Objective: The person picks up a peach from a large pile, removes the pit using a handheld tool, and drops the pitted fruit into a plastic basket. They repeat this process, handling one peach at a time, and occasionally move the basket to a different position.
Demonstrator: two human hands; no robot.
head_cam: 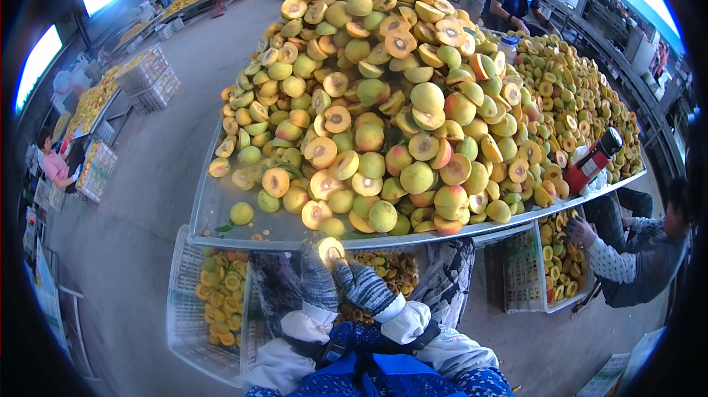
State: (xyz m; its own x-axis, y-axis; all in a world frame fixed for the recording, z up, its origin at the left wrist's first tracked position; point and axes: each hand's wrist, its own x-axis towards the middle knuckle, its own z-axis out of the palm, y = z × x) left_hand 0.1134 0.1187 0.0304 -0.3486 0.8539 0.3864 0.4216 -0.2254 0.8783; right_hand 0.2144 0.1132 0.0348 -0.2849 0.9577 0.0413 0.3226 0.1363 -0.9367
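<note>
My left hand point(319, 281), in a grey striped knit glove, holds a halved yellow peach point(332, 249) just below the front edge of the metal table point(243, 242). The cut face is up and brightly lit, with a dark pit hollow in its middle. My right hand point(365, 285), gloved alike, is curled with its fingertips at the near side of that half; whether it grips a small tool is hidden. Beyond the edge rises a large heap of halved peaches point(368, 137), many with pits showing.
A white plastic crate point(180, 297) of peach halves stands at my left. Brownish scraps point(395, 272) lie between my knees. A red flask point(592, 162) leans on the table's right. A co-worker point(636, 258) sits at the right by another crate point(522, 281); others work farther off.
</note>
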